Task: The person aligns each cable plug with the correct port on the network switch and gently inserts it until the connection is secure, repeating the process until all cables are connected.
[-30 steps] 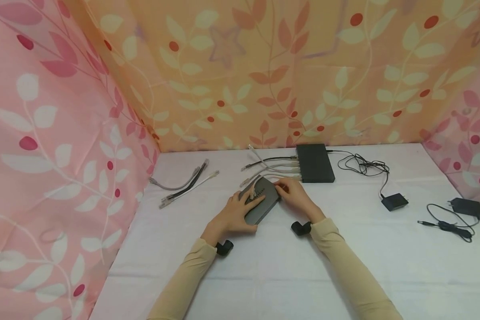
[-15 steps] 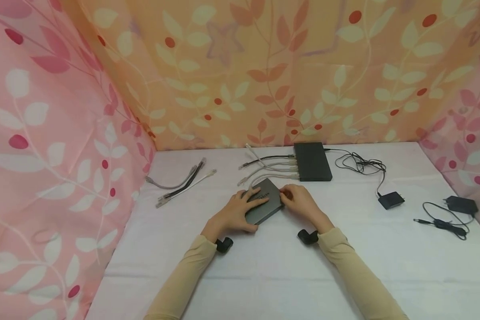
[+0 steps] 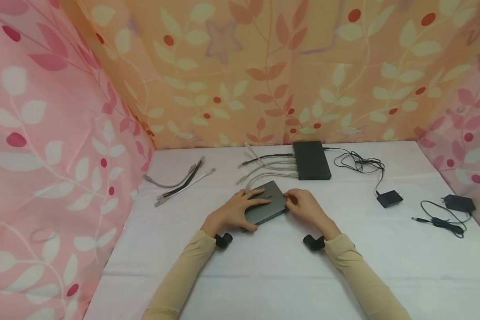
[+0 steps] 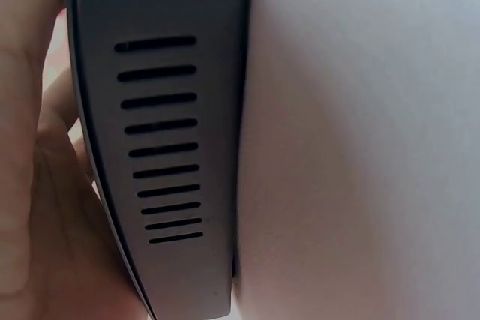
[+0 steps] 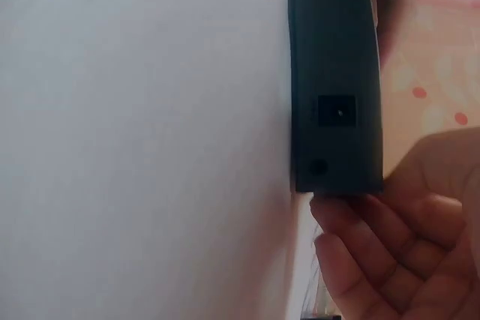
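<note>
A grey network switch [image 3: 267,202] lies in the middle of the white table, turned at an angle. My left hand [image 3: 237,208] rests on its top with spread fingers, the thumb along the near edge. The switch's slotted vent side [image 4: 169,140] fills much of the left wrist view. With curled fingers, my right hand [image 3: 304,205] grips the right corner. In the right wrist view, a power socket [image 5: 337,111] shows beside those fingertips [image 5: 330,207]. Behind stands a black network switch [image 3: 312,161] with several network cables [image 3: 274,174] plugged into its left side.
Several loose network cables [image 3: 184,182] lie at the back left. A coiled cord [image 3: 360,162] runs from the black switch to a power adapter [image 3: 390,198]. Another adapter [image 3: 459,203] with its cord lies at the far right. Patterned cloth [image 3: 264,80] encloses the table.
The grey switch has turned and shifted right with both hands on it. A pale network cable that lay over its top is now off it, behind. My right hand has moved right.
</note>
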